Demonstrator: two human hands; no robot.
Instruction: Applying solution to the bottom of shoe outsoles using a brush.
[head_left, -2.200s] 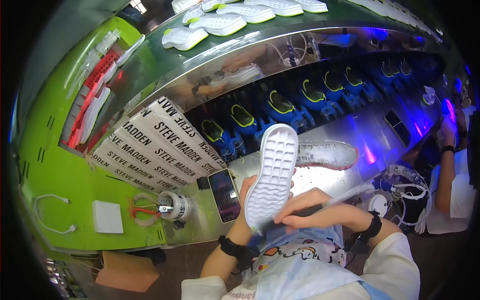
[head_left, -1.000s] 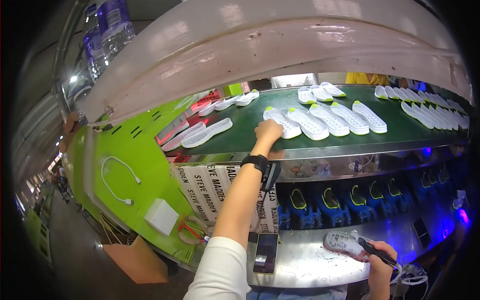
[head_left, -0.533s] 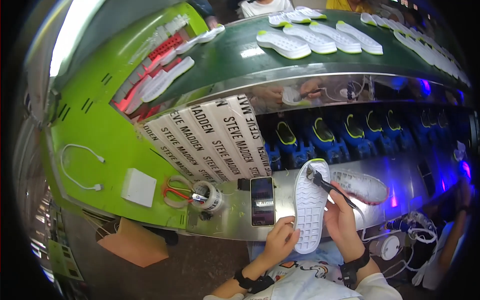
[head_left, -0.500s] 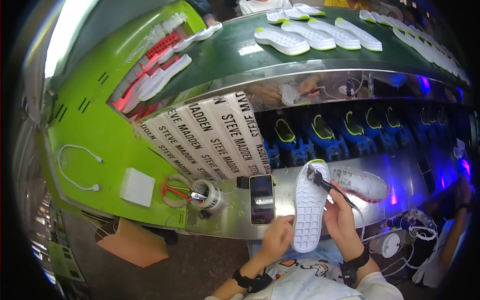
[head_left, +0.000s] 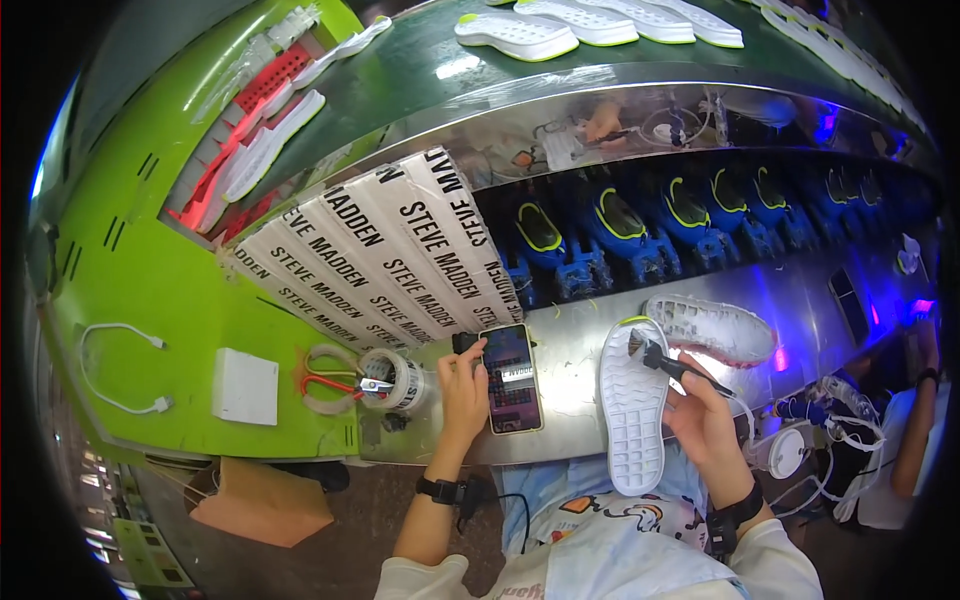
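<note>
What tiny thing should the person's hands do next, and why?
Perhaps move the left hand to steady the white, lime-tipped, grid-patterned shoe sole: that hand is at the dark-screened rectangular phone, while the right hand alone seems to hold both the sole and the black-handled brush.

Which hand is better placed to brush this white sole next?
Probably the right hand: it holds the brush, bristles at the white sole; the left hand is at the phone.

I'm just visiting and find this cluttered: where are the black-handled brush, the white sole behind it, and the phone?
Black-handled brush [head_left: 668, 364]: head view, on its handle.
White sole [head_left: 633, 410]: head view, mid-length on its tread.
Phone [head_left: 515, 382]: head view, on its screen.
</note>
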